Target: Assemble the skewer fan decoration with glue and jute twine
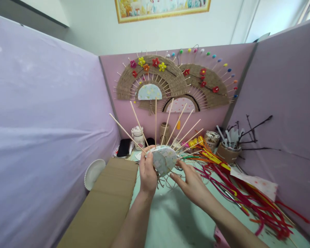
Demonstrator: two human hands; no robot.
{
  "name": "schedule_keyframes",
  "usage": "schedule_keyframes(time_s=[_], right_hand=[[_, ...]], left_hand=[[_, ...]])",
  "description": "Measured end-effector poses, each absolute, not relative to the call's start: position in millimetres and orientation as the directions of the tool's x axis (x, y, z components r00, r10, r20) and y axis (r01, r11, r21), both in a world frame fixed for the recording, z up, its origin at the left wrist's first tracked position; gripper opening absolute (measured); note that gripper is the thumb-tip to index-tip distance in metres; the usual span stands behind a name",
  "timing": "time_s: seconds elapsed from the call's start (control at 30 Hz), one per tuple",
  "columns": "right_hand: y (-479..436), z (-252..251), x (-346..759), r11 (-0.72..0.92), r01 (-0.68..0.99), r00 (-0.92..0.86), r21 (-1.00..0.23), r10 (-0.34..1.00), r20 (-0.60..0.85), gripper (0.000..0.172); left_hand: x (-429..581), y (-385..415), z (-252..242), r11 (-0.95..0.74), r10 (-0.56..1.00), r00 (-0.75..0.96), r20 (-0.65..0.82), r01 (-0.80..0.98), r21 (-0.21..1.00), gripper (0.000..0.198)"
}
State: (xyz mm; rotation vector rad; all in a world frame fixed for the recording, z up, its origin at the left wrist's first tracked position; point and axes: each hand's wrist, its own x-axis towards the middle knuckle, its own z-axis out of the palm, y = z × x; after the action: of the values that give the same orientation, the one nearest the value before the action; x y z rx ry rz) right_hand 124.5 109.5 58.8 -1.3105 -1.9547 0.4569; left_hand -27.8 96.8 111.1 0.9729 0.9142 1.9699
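Observation:
My left hand [148, 172] grips a half-round fan base [163, 161] covered in pale floral cloth, its thumb across the front. Several thin wooden sticks [155, 120] spread upward from the curved edge of this base. A strand of twine [168, 168] crosses the cloth toward my right hand [190, 179]. That hand is at the base's right edge, its fingers bent around the strand; the exact pinch is partly hidden. Loose twine ends [160, 182] dangle under the base, above the pale green tabletop [170, 220].
Cardboard [103, 203] and a scalloped white dish [94, 174] lie at left. Red and yellow fuzzy stems [237, 186] cover the right side, near a pot of twigs [228, 151]. A white jar [137, 137] stands behind. Finished twine fans [124, 84] hang on the pink back panel.

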Motion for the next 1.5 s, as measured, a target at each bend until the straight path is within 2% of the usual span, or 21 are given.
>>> schedule_keyframes(time_s=[0.17,0.3,0.47,0.57,0.67,0.73,0.83,0.9,0.97,1.03,1.17,1.5], right_hand=[[107.1,62.9,124.6,0.386,0.654,-0.218,-0.651,0.920,0.327,0.054],[105.4,66.5,124.8,0.362,0.647,-0.227,-0.671,0.932,0.284,0.053],[104.3,71.0,125.3,0.331,0.667,-0.243,-0.667,0.944,0.224,0.052],[106.4,71.3,131.4,0.354,0.674,-0.270,-0.649,0.935,0.230,0.055],[105.5,75.3,140.9,0.412,0.730,-0.252,-0.546,0.904,0.345,0.052],[99.9,84.3,145.3,0.464,0.772,-0.213,-0.435,0.833,0.511,0.042],[84.8,105.6,143.1,0.628,0.725,-0.209,-0.282,0.591,0.780,0.029],[73.9,118.3,135.8,0.748,0.639,-0.251,-0.178,0.422,0.871,0.031],[65.6,124.8,126.8,0.813,0.575,-0.299,-0.093,0.315,0.901,0.037],[61.2,124.8,119.3,0.839,0.542,-0.330,-0.049,0.266,0.906,0.043],[59.8,118.1,113.4,0.849,0.527,-0.348,-0.042,0.260,0.901,0.050],[57.2,117.4,111.2,0.827,0.562,-0.342,-0.036,0.271,0.900,0.052]], left_hand=[[-27.3,96.5,108.9,-0.475,0.848,-0.415,0.329,-0.321,0.819,0.033],[-25.9,94.9,106.3,-0.521,0.834,-0.377,0.403,-0.299,0.799,0.042],[-23.9,95.3,110.2,-0.430,0.866,-0.358,0.348,-0.180,0.885,0.039],[-24.4,97.1,114.0,-0.425,0.883,-0.295,0.364,-0.174,0.888,0.036],[-24.7,98.2,115.2,-0.439,0.877,-0.292,0.381,-0.165,0.883,0.036],[-23.8,97.7,114.6,-0.440,0.871,-0.311,0.379,-0.155,0.884,0.036],[-21.0,95.1,113.2,-0.465,0.857,-0.318,0.405,-0.141,0.874,0.036],[-19.3,92.5,112.9,-0.511,0.836,-0.298,0.462,-0.111,0.853,0.034],[-18.5,89.7,113.3,-0.564,0.805,-0.261,0.533,-0.055,0.824,0.032],[-18.8,86.9,113.8,-0.598,0.780,-0.222,0.585,0.007,0.801,0.032],[-21.3,82.8,112.3,-0.630,0.757,-0.160,0.634,0.081,0.773,0.036],[-20.9,83.8,106.6,-0.660,0.743,-0.083,0.664,0.075,0.747,0.037]])
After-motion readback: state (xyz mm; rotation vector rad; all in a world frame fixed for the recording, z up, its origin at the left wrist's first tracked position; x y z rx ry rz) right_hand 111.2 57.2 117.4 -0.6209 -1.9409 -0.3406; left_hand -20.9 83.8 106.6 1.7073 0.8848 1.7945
